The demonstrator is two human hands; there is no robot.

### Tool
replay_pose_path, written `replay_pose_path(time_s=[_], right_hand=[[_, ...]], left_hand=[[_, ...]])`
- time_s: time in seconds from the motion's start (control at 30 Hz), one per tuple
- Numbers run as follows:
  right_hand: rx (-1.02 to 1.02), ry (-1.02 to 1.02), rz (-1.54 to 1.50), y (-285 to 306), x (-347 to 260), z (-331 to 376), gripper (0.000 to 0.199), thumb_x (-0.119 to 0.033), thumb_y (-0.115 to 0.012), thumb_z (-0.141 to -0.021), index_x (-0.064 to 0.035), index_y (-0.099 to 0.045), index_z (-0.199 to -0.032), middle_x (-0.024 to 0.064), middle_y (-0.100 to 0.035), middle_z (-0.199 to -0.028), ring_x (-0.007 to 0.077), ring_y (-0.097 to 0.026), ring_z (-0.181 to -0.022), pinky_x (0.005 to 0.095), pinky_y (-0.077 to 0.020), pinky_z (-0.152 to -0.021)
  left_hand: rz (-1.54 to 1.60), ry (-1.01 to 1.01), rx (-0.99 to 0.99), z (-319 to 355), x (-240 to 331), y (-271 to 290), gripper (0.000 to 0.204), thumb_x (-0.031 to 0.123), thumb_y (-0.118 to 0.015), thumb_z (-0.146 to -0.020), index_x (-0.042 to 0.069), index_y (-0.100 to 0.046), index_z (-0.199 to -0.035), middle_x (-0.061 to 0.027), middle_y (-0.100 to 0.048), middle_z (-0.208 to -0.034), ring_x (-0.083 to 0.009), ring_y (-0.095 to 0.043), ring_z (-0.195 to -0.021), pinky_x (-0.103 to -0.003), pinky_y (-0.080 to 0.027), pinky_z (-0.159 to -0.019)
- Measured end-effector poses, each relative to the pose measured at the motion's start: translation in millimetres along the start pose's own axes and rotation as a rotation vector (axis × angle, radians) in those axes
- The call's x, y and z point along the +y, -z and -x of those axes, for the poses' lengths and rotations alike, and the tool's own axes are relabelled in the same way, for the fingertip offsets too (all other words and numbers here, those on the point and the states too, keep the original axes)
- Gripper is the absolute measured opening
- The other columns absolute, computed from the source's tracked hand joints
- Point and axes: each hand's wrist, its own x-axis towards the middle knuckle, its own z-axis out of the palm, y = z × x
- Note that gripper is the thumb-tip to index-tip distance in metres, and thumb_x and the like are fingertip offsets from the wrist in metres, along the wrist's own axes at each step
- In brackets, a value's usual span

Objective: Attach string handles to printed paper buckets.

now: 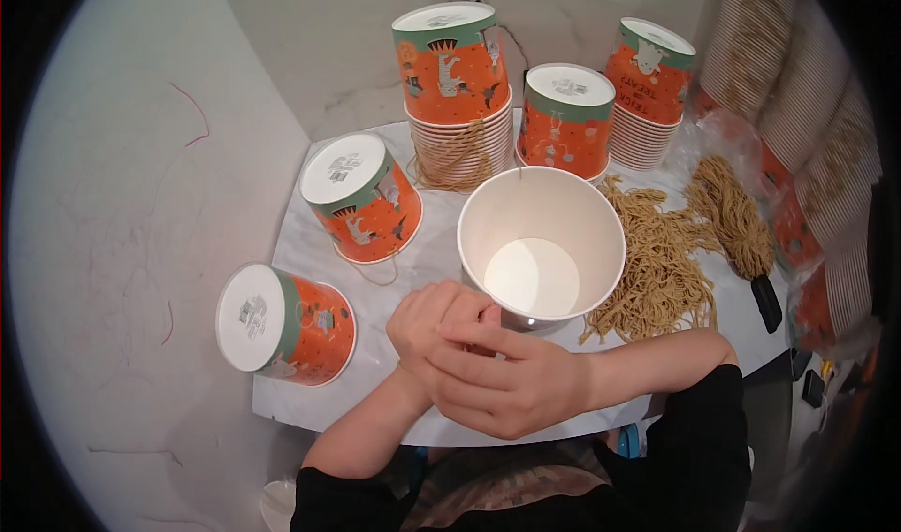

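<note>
The 2 hands meet at the near rim of a white-lined bucket (540, 250), whose mouth faces up just beyond the grip and to its right. The right hand (507, 377) lies across the left hand (427, 321), its fingers spread over the left hand's. The hands are pressed together and bent; whether they pinch anything between them, or grasp the bucket's side, I cannot tell, since the right hand hides the spot.

To the left of the grip, 2 orange-and-green buckets stand upside down: the near bucket (319, 330) roughly level with the hands, and the far bucket (394, 218) farther from the person, with a loop of cord (383, 276) at its lower edge.

Beyond the grip, past the white-lined bucket, stand a tall stack (450, 82) of upturned buckets with cord strands (460, 161) draped down its front, a shorter bucket (568, 138) beside it, and a right-hand stack (648, 91).

To the right of the grip, just past the bucket, spreads a loose heap of tan cord (657, 265). Farther right lies a gathered cord bundle (730, 208), and beyond it, nested buckets (831, 147). The pale table (432, 236) runs beneath the hands.
</note>
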Motion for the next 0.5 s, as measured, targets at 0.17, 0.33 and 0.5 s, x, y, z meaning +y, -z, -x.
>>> replay_pose_path(time_s=[0.17,0.33,0.5], right_hand=[[-0.062,-0.002,-0.019,-0.5,-12.7,-2.0,0.025,-0.018,-0.062,-0.079,-0.0034,-0.069,-0.098,0.0085,-0.065,-0.108,0.0281,-0.061,-0.115,0.0471,-0.0446,-0.111],[0.019,-0.034,-0.008,-12.8,-8.1,1.3,0.028,-0.021,-0.061,-0.077,-0.0022,-0.068,-0.097,0.0082,-0.065,-0.104,0.028,-0.061,-0.11,0.0461,-0.0431,-0.11],[-0.057,0.092,0.037,-8.8,-11.4,2.8,0.022,-0.021,-0.061,-0.076,-0.0024,-0.067,-0.088,0.0086,-0.063,-0.089,0.0257,-0.061,-0.093,0.0449,-0.045,-0.106]], left_hand=[[0.02,-0.014,0.0,-5.2,-2.1,-0.3,0.01,0.02,-0.07,-0.078,0.016,-0.062,-0.073,-0.001,-0.055,-0.069,-0.0224,-0.055,-0.059,-0.036,-0.041,-0.053],[0.0,-0.032,-0.019,-7.9,-0.2,-2.9,0.016,0.018,-0.07,-0.076,0.014,-0.056,-0.068,-0.0022,-0.049,-0.065,-0.0228,-0.051,-0.057,-0.036,-0.038,-0.052],[-0.036,0.005,-0.07,-6.8,5.9,-2.2,0.02,0.015,-0.07,-0.073,0.012,-0.052,-0.065,-0.0031,-0.048,-0.064,-0.0235,-0.051,-0.056,-0.037,-0.037,-0.051]])
